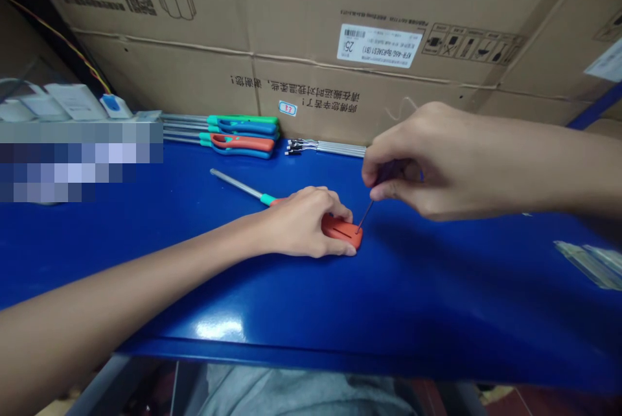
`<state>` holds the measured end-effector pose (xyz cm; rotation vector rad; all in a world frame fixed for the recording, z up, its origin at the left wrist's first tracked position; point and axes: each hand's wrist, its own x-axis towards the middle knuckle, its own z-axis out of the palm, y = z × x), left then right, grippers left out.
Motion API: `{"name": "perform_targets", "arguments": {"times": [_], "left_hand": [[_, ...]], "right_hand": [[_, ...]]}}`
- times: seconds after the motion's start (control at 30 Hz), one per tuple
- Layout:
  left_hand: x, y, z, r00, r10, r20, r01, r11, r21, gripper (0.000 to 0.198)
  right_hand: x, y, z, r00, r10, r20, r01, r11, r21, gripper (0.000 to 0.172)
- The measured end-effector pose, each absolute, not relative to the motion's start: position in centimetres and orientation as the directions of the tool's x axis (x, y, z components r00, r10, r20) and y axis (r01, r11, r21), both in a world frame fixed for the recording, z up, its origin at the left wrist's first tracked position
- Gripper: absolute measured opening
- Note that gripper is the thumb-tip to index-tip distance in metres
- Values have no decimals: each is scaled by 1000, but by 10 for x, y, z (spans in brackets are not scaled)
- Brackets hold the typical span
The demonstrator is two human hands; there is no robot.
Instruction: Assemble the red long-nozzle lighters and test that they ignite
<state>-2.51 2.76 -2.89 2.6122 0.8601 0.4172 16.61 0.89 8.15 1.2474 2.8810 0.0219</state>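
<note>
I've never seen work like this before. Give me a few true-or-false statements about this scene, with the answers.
The left hand rests on an orange tool handle. True.
The right hand is empty. False: it pinches a thin metal pin whose tip reaches the orange tool handle.
The table has a blue top. True.
The bundle of metal rods lies on the floor. False: it lies on the table, beyond the hands.
A white label is stuck on the cardboard box. True.
</note>
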Motion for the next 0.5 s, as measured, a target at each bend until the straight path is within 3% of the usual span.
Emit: {"name": "perform_targets", "arguments": {"times": [0.13, 0.33, 0.5], "left_hand": [[-25, 27, -29, 770, 615, 168, 510, -753, 416, 32], [-25, 28, -31, 780, 601, 175, 501, -766, 402, 28], [-25, 28, -31, 773, 610, 174, 513, -762, 394, 31]], "right_hand": [[159, 2, 82, -640, 768, -11, 766, 640, 61, 7], [146, -5, 81, -550, 835, -16, 830, 548, 105, 20], [151, -4, 87, -588, 803, -98, 799, 595, 83, 10]]}}
